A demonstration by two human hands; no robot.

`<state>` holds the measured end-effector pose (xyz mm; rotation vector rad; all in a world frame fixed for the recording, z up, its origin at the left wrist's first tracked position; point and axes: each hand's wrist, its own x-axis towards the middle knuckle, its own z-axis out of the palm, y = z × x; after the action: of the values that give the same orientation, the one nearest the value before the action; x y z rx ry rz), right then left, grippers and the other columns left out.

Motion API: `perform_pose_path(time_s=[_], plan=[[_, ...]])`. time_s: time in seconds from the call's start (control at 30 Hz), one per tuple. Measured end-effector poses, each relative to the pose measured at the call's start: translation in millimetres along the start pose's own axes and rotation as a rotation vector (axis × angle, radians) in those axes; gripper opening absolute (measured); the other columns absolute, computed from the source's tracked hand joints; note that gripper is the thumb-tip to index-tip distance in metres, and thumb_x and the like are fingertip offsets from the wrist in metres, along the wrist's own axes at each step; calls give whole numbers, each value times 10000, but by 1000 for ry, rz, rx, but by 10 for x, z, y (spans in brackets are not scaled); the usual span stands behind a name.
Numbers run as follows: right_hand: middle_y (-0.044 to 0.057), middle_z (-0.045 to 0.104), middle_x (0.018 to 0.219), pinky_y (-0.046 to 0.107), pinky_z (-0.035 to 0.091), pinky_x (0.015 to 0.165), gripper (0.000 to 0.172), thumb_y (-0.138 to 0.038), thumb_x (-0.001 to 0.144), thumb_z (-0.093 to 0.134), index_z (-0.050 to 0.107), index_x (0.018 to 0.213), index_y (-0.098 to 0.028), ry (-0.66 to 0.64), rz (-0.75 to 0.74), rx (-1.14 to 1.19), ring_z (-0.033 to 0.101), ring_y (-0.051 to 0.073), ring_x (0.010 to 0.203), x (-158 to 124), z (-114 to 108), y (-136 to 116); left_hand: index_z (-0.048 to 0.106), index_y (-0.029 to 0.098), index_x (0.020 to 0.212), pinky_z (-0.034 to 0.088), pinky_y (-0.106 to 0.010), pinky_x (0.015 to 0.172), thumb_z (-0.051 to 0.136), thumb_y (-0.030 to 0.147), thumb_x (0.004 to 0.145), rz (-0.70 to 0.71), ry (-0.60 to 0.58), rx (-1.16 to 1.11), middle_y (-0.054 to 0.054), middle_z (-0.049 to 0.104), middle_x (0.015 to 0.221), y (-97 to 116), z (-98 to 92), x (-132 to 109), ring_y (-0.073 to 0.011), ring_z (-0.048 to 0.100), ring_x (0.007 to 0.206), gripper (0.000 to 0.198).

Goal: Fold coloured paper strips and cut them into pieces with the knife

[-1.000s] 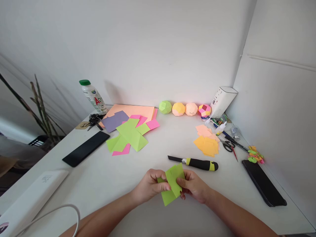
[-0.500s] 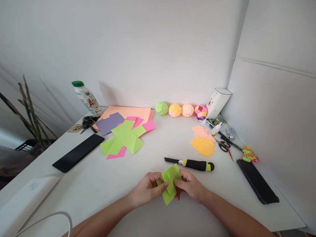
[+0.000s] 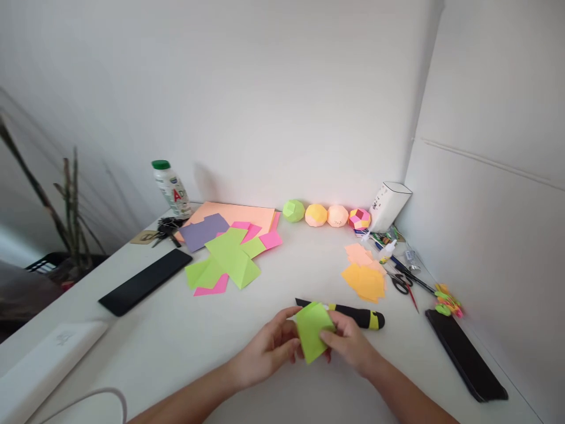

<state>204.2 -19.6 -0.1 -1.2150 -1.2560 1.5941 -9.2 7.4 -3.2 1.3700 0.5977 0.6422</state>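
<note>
Between both hands, near the front of the table, is a folded piece of green paper [image 3: 315, 331], now a flat, roughly square shape. My right hand [image 3: 348, 341] pinches its right side, thumb on the front face and fingers behind. At the left edge is my left hand [image 3: 269, 348], its curled fingers against the paper and partly hidden by it. Just beyond the paper lies a black and yellow utility knife [image 3: 359, 315], partly covered by the paper and my right hand.
Green sheets [image 3: 229, 253] overlap pink and purple paper at left. Four-sided orange slips [image 3: 366, 282], scissors [image 3: 401, 284] and a glue bottle [image 3: 387, 251] lie at right. Faceted paper balls [image 3: 316, 215] line the wall. A black phone [image 3: 465, 353] is at far right, a white bottle [image 3: 174, 191] back left.
The green paper has gone from loose, raised flaps to a flatter square. My left thumb has moved off its front. The view has tilted up, so the table appears lower.
</note>
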Motion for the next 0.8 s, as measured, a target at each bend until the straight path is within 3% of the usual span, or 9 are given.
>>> perform_pose_path(time_s=[0.13, 0.2, 0.23, 0.33, 0.43, 0.53, 0.6, 0.7, 0.8], plan=[[9, 600, 682, 291, 472, 530, 369, -477, 719, 687, 609, 900, -164, 364, -118, -69, 528, 137, 540, 23, -446, -151, 574, 205, 1061, 491, -352, 869, 467, 302, 889, 145, 310, 588, -92, 652, 1021, -8, -301, 103, -206, 616, 957, 224], [24, 613, 716, 321, 485, 549, 412, -496, 704, 670, 597, 943, -169, 547, -159, -116, 537, 152, 536, 51, -755, -179, 608, 205, 1019, 480, -349, 905, 405, 260, 895, 117, 503, 1002, -101, 630, 1105, -41, -538, 175, -213, 591, 1035, 244], [44, 631, 771, 340, 496, 578, 425, -499, 724, 630, 594, 985, -166, 598, -157, -198, 552, 166, 562, 65, -907, -179, 614, 190, 1028, 454, -385, 947, 407, 237, 883, 84, 559, 1070, -120, 609, 1155, -63, -660, 207, -240, 559, 1098, 257], [99, 656, 824, 410, 498, 618, 437, -475, 757, 503, 619, 1016, -142, 816, -113, -780, 590, 240, 645, 95, -1260, -136, 600, 153, 1095, 354, -510, 1031, 493, 213, 798, -9, 636, 1194, -164, 502, 1325, -124, -968, 262, -348, 385, 1288, 321], [189, 627, 994, 542, 425, 830, 389, -410, 722, 526, 640, 957, -121, 940, -224, -1036, 550, 369, 958, 110, -1353, -68, 590, 105, 1129, 336, -508, 1046, 529, 258, 777, -113, 626, 1289, -200, 461, 1369, -147, -1123, 259, -381, 378, 1296, 388], [173, 616, 1016, 525, 413, 881, 287, -356, 815, 482, 653, 925, -153, 866, -521, -1282, 531, 343, 1009, 113, -1190, -14, 617, 89, 1081, 367, -447, 1027, 495, 253, 805, -169, 554, 1372, -212, 519, 1311, -124, -1145, 238, -347, 500, 1198, 343], [138, 624, 1003, 465, 455, 862, 249, -314, 862, 482, 651, 982, -177, 660, -661, -1326, 549, 295, 988, 103, -1006, 4, 630, 101, 1049, 378, -421, 1012, 450, 202, 825, -185, 510, 1427, -193, 575, 1245, -99, -1118, 232, -316, 551, 1135, 305], [110, 608, 1108, 414, 485, 861, 280, -209, 844, 517, 623, 1103, -207, 293, -664, -1395, 543, 265, 1043, 68, -748, 18, 628, 131, 1054, 419, -399, 954, 397, 133, 838, -210, 470, 1494, -153, 632, 1154, -74, -1057, 233, -286, 595, 1057, 317], [103, 620, 1102, 397, 516, 823, 406, -99, 782, 491, 587, 1166, -190, 176, -608, -1420, 572, 244, 993, 48, -597, 55, 576, 125, 1171, 439, -389, 922, 376, 100, 844, -237, 445, 1537, -147, 629, 1166, -65, -1005, 229, -278, 591, 1069, 383]])
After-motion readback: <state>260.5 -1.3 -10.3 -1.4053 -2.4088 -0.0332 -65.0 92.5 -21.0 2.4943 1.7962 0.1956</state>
